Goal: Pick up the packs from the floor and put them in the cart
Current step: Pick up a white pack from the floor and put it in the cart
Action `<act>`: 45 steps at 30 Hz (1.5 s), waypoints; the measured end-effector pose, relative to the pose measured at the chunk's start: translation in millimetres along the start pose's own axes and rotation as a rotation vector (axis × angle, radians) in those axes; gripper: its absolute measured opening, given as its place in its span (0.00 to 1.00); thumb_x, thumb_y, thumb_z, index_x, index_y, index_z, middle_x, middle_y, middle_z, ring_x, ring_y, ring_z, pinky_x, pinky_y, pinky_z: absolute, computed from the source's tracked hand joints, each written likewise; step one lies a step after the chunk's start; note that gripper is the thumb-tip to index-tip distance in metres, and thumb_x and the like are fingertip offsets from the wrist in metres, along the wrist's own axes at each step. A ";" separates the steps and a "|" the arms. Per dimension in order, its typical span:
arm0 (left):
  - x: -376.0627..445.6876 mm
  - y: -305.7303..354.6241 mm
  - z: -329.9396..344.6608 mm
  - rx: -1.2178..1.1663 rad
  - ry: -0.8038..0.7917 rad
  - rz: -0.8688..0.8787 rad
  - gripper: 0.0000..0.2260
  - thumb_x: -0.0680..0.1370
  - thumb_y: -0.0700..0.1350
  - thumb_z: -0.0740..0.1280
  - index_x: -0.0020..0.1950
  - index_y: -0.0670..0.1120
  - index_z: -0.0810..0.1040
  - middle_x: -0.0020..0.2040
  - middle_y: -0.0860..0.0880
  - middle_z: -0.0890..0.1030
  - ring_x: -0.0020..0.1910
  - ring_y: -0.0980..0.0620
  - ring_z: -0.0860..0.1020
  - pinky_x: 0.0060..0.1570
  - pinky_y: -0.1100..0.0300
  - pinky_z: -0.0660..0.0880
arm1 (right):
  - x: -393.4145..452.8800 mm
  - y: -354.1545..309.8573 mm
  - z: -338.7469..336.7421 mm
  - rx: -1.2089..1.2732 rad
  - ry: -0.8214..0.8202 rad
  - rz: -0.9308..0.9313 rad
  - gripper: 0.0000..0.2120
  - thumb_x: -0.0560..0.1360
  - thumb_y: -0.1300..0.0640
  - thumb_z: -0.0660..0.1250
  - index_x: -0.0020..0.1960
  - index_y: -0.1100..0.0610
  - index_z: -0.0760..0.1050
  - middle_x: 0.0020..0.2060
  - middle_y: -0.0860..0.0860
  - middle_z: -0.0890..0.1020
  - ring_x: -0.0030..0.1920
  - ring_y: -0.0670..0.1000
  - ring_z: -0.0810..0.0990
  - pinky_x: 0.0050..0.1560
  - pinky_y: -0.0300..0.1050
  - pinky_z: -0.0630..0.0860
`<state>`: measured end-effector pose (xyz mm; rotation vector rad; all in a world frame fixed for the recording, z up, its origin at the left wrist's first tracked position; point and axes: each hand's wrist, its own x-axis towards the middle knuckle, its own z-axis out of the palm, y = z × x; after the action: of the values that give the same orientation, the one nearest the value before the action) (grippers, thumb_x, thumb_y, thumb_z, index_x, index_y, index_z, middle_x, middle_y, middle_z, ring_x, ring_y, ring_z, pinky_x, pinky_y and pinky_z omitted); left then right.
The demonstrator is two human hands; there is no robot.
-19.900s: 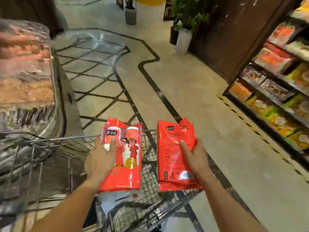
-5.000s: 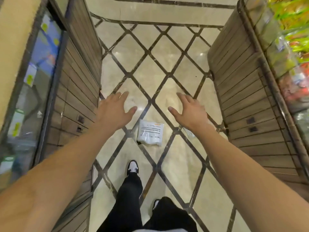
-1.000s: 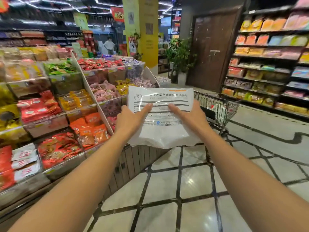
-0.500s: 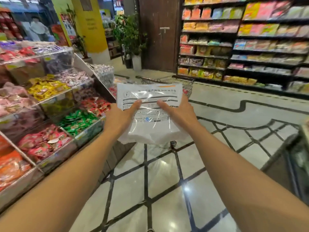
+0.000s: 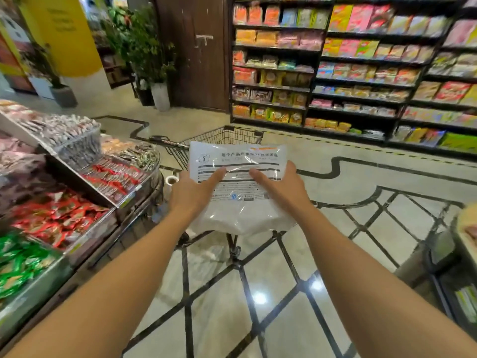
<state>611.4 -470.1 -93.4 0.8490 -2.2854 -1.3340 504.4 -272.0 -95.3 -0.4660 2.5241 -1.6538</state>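
The left hand (image 5: 192, 193) and the right hand (image 5: 280, 189) are holding one white pack (image 5: 238, 187) between them, each grip closing on a side edge with the thumb lying across the printed face. The pack is hanging in the air, upright, in front of the wire cart (image 5: 227, 136). The cart is standing on the tiled floor (image 5: 258, 293), beside a candy display (image 5: 85, 161).

Open floor (image 5: 322, 161) lies right of the cart (image 5: 227, 136). Display bins (image 5: 85, 177) crowd its left side, apparently just beside it. Shelves (image 5: 348, 73) stand well behind.
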 end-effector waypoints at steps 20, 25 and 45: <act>344.7 87.0 203.1 0.032 0.071 -0.010 0.50 0.58 0.87 0.58 0.64 0.51 0.78 0.47 0.54 0.86 0.40 0.58 0.85 0.26 0.67 0.74 | 427.4 83.3 -20.1 -0.030 -0.055 -0.058 0.47 0.59 0.19 0.71 0.70 0.43 0.69 0.60 0.43 0.81 0.58 0.49 0.83 0.58 0.59 0.83; 426.9 85.4 231.4 -0.031 0.154 -0.080 0.31 0.72 0.70 0.71 0.64 0.48 0.75 0.48 0.53 0.83 0.42 0.54 0.83 0.36 0.56 0.79 | 515.5 86.4 0.7 -0.025 -0.069 -0.096 0.47 0.59 0.22 0.73 0.72 0.42 0.66 0.62 0.44 0.79 0.61 0.50 0.81 0.61 0.59 0.81; 742.1 -22.1 268.3 -0.119 0.434 -0.438 0.34 0.68 0.74 0.71 0.64 0.52 0.75 0.49 0.58 0.83 0.45 0.52 0.82 0.42 0.57 0.75 | 848.4 120.0 215.6 -0.031 -0.443 -0.156 0.37 0.66 0.30 0.78 0.70 0.38 0.69 0.62 0.38 0.80 0.61 0.42 0.81 0.59 0.50 0.80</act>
<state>-95.9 -789.5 -238.1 1.4904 -1.7301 -1.2760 -274.4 -671.8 -214.5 -0.9373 2.2320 -1.3666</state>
